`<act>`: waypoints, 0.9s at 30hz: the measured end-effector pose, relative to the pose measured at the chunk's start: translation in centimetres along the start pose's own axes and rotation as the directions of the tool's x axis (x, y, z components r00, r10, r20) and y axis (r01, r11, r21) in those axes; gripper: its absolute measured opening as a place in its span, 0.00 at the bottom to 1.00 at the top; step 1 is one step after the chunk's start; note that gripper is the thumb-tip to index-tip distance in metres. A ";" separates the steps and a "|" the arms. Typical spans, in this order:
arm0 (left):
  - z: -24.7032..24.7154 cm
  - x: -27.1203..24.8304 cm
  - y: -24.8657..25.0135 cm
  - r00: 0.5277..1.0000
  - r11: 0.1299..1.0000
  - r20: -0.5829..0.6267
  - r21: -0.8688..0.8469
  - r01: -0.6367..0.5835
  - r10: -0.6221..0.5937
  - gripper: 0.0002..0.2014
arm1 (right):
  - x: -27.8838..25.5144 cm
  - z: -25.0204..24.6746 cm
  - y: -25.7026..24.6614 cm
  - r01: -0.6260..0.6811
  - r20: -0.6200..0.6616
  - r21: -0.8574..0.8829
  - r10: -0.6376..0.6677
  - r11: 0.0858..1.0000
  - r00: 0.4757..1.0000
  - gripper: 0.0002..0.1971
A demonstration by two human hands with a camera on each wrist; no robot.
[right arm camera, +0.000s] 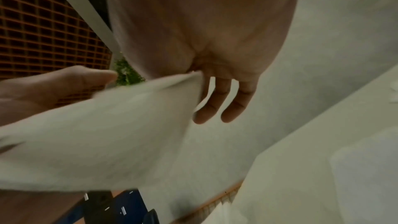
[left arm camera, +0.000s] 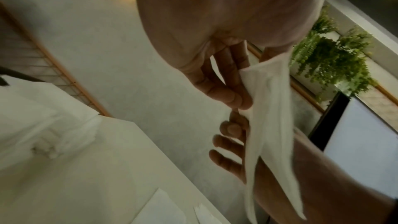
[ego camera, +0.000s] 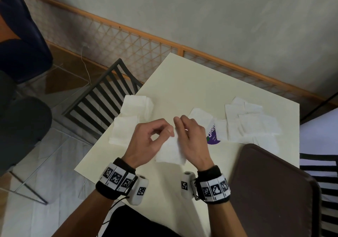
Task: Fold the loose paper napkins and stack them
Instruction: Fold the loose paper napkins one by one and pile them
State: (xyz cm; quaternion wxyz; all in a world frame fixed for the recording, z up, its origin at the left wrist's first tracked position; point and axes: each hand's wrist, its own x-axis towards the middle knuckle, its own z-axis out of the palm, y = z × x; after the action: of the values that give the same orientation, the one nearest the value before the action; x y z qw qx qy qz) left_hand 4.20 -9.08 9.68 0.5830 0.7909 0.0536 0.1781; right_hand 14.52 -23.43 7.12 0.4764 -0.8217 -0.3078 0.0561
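Note:
A white paper napkin (ego camera: 171,151) hangs above the cream table (ego camera: 192,83), held at its top edge by both hands. My left hand (ego camera: 155,136) pinches that edge between thumb and forefinger. My right hand (ego camera: 190,132) pinches it close beside the left. In the left wrist view the napkin (left arm camera: 271,125) droops in folds past the fingers (left arm camera: 226,94). The right wrist view has the napkin (right arm camera: 103,139) spread wide below the palm. Folded napkins (ego camera: 136,106) lie stacked at the table's left edge, with more (ego camera: 122,129) just in front of them. Loose napkins (ego camera: 254,121) lie scattered at the right.
A purple wrapper (ego camera: 213,136) lies beside the right hand, partly under napkins. A dark brown tray (ego camera: 270,191) fills the near right corner. A black slatted chair (ego camera: 102,97) stands left of the table, another (ego camera: 321,185) at the right. A wall with wooden lattice (ego camera: 128,42) runs behind.

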 end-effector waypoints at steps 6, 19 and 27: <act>-3.3 -0.4 -2.2 0.969 0.987 -0.219 0.086 0.133 -0.112 0.08 | 0.7 3.2 0.8 -0.255 0.025 0.389 0.267 0.885 0.963 0.14; -9.4 0.5 -16.7 0.810 0.579 -0.351 0.570 0.583 -0.471 0.23 | 4.3 16.9 2.4 -0.324 0.376 0.082 0.272 0.942 0.886 0.06; -5.3 -1.0 -15.4 0.854 0.541 -0.412 0.660 0.521 -0.318 0.28 | 3.9 5.9 7.7 -0.273 0.032 -0.283 0.293 0.920 0.955 0.08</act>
State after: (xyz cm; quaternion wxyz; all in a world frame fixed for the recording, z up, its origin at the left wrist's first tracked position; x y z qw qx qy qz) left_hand 3.38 0.24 -3.67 0.2159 0.8940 0.3825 0.0888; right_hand 18.85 -19.61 -1.57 0.3326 -0.9131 -0.2080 0.1115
